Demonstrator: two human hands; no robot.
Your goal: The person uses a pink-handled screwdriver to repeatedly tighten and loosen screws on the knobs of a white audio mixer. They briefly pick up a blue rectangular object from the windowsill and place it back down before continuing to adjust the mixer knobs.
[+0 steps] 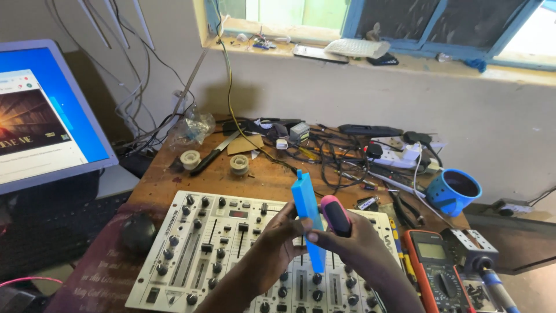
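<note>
My left hand [278, 240] grips blue case [307, 220], upright over mixer [202, 249]. My right hand [359, 243] closed round pink-handled screwdriver [336, 214], touching case. Mixer lid on, knobs in place.

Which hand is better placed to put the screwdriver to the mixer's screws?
Probably the right hand: it already grips the pink-handled screwdriver above the mixer, while the left hand holds the blue case.

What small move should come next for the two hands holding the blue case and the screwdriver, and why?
Probably draw a bit from the blue bit case. The left hand holds it upright over the audio mixer, and the right hand grips a pink-and-black screwdriver handle right beside it; no bit is visible.
</note>
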